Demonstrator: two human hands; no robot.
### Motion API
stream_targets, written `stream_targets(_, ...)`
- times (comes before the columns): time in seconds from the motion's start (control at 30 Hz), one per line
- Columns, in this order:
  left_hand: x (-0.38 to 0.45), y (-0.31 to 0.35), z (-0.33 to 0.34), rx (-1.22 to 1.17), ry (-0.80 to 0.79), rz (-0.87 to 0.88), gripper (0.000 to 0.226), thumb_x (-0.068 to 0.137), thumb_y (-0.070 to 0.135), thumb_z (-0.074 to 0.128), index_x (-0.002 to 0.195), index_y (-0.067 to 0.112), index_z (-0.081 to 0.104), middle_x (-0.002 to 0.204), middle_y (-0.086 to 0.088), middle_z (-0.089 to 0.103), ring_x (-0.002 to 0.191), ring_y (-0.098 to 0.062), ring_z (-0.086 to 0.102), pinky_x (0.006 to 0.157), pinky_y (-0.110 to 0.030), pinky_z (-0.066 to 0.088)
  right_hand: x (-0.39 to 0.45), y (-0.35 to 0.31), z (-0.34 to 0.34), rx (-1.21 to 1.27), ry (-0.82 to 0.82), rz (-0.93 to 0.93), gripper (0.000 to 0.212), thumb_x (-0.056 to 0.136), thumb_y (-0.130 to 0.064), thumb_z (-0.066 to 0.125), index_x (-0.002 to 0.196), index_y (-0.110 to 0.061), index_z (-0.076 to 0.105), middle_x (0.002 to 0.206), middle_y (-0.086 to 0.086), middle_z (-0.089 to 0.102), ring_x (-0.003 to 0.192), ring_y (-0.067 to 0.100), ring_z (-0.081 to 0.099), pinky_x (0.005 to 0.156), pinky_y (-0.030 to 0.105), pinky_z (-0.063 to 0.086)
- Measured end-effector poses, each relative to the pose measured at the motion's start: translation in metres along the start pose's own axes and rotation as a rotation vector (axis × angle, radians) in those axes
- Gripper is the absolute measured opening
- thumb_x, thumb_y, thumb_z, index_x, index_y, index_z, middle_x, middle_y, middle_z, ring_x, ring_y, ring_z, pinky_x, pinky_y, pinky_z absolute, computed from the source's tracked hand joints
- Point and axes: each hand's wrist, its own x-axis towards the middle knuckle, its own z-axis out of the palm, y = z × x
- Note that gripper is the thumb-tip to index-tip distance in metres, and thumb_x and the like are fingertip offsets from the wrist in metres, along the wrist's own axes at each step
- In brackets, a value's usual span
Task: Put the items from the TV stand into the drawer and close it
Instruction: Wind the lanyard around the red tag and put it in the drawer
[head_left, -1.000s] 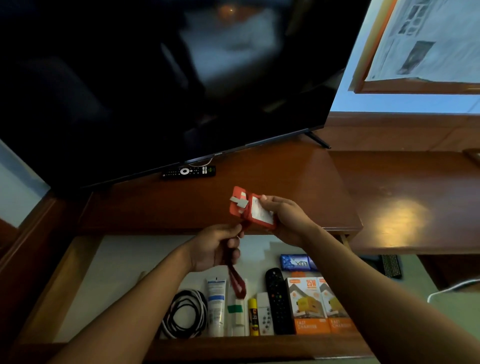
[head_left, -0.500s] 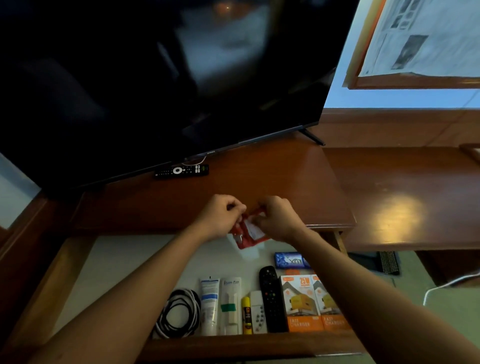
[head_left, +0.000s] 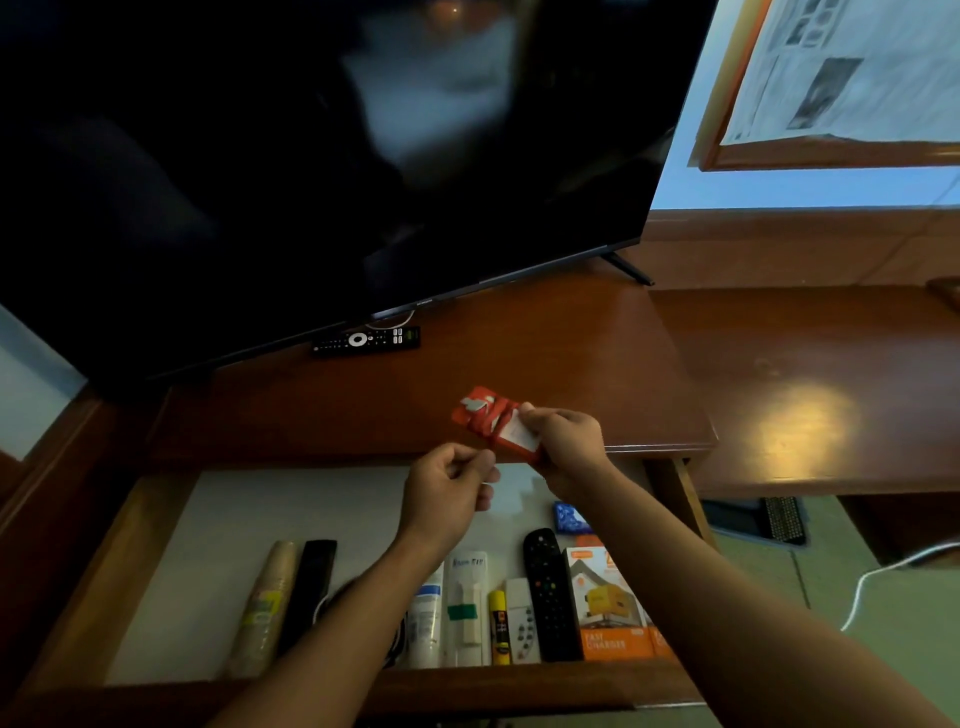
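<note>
Red tag (head_left: 491, 423), with its strap wound around it, sits in my right hand (head_left: 563, 441), whose fingers (head_left: 530, 415) clamp its near end, just above the front edge of the TV stand (head_left: 597, 364) and the back of the open drawer (head_left: 156, 545). From the head view, my left hand (head_left: 449, 486) hangs just beside and below it, fingers curled in, though I cannot tell if they pinch anything. The drawer's front row is already crowded: tubes, a glue stick (head_left: 500, 629), a black remote (head_left: 550, 592), orange charger boxes (head_left: 608, 608). A second remote (head_left: 366, 340) lies under the TV (head_left: 311, 156), not yet stowed. My worry: the wound strap may spring loose when I drop the tag and catch in the closing drawer, or I may overlook that remote in the dim light.
</note>
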Motion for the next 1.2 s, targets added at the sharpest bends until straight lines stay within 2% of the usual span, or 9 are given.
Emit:
stream_targets(0.2, 0.002, -0.002, -0.009, 0.041, -0.014, 0.029, 0.014, 0.094, 0.016, 0.066, 0.089, 0.024, 0.077, 0.084, -0.006, 0.073, 0.076, -0.014, 0.063, 0.075, -0.035, 0.056, -0.003, 0.005, 0.0, 0.119, -0.166, 0.323, 0.02, 0.094, -0.008, 0.064, 0.112, -0.002, 0.058, 0.085, 0.012, 0.058, 0.069, 0.017, 0.056, 0.054, 0.024, 0.049)
stream_targets(0.33, 0.004, -0.004, -0.01, 0.118, 0.058, 0.079, 0.006, 0.084, 0.022, 0.078, 0.084, 0.028, 0.078, 0.082, 0.008, 0.076, 0.082, -0.011, 0.069, 0.078, -0.036, 0.055, -0.001, 0.014, -0.005, 0.024, -0.289, 0.452, 0.007, 0.099, -0.011, 0.053, 0.099, -0.006, 0.058, 0.066, 0.005, 0.054, 0.052, 0.01, 0.046, 0.044, 0.019, 0.042)
stream_targets(0.5, 0.007, -0.004, -0.01, 0.241, 0.188, 0.105, 0.018, 0.075, 0.029, 0.085, 0.077, 0.019, 0.07, 0.077, 0.004, 0.071, 0.076, -0.011, 0.067, 0.067, -0.03, 0.052, -0.002, 0.02, -0.009, 0.024, -0.377, 0.533, 0.016, 0.102, -0.015, 0.047, 0.092, -0.008, 0.058, 0.062, 0.0, 0.049, 0.043, 0.007, 0.041, 0.04, 0.018, 0.037)
stream_targets(0.67, 0.008, 0.005, -0.01, 0.215, 0.108, 0.033, 0.02, 0.08, 0.019, 0.082, 0.096, 0.024, 0.072, 0.088, 0.004, 0.074, 0.081, -0.011, 0.068, 0.069, -0.03, 0.056, -0.002, 0.027, -0.006, -0.039, -0.288, 0.383, 0.022, 0.101, -0.021, 0.056, 0.113, -0.004, 0.06, 0.076, 0.009, 0.06, 0.052, 0.01, 0.046, 0.045, 0.021, 0.04)
stream_targets(0.8, 0.009, 0.016, -0.006, -0.139, 0.034, -0.242, 0.027, 0.091, -0.004, 0.061, 0.104, 0.019, 0.066, 0.107, -0.01, 0.069, 0.098, -0.023, 0.067, 0.074, -0.031, 0.057, -0.004, 0.03, -0.007, -0.142, -0.214, 0.21, 0.031, 0.098, -0.022, 0.062, 0.12, 0.0, 0.061, 0.079, 0.008, 0.058, 0.064, 0.015, 0.051, 0.052, 0.025, 0.043)
stream_targets(0.9, 0.009, 0.026, -0.008, -0.408, -0.009, -0.372, 0.016, 0.098, 0.004, 0.05, 0.102, 0.008, 0.064, 0.106, -0.018, 0.069, 0.098, -0.029, 0.066, 0.073, -0.035, 0.055, -0.004, 0.032, -0.011, -0.189, -0.24, 0.117, 0.027, 0.098, -0.026, 0.062, 0.112, -0.002, 0.063, 0.078, 0.007, 0.06, 0.065, 0.015, 0.054, 0.054, 0.026, 0.044)
stream_targets(1.0, 0.014, 0.026, -0.017, -0.568, -0.081, -0.465, 0.028, 0.099, 0.019, 0.043, 0.098, 0.002, 0.065, 0.1, -0.022, 0.067, 0.092, -0.031, 0.065, 0.077, -0.04, 0.053, -0.005, 0.032, -0.014, -0.247, -0.219, 0.002, 0.025, 0.097, -0.027, 0.064, 0.106, -0.004, 0.064, 0.081, 0.007, 0.067, 0.064, 0.013, 0.061, 0.055, 0.027, 0.048)
stream_targets(1.1, 0.023, 0.02, -0.025, -0.501, -0.188, -0.512, 0.044, 0.096, 0.042, 0.054, 0.116, 0.005, 0.065, 0.111, -0.024, 0.069, 0.103, -0.033, 0.065, 0.088, -0.044, 0.053, -0.007, 0.03, -0.018, -0.36, -0.206, -0.09, 0.025, 0.096, -0.027, 0.065, 0.109, -0.006, 0.063, 0.095, 0.01, 0.07, 0.076, 0.016, 0.068, 0.063, 0.027, 0.054)
stream_targets(1.2, 0.026, 0.017, -0.028, -0.249, -0.224, -0.448, 0.037, 0.087, 0.024, 0.069, 0.121, 0.011, 0.063, 0.117, -0.02, 0.066, 0.103, -0.029, 0.065, 0.084, -0.04, 0.055, -0.009, 0.027, -0.022, -0.404, -0.287, -0.094, 0.023, 0.096, -0.025, 0.064, 0.109, -0.007, 0.061, 0.099, 0.011, 0.069, 0.083, 0.02, 0.069, 0.068, 0.029, 0.056)
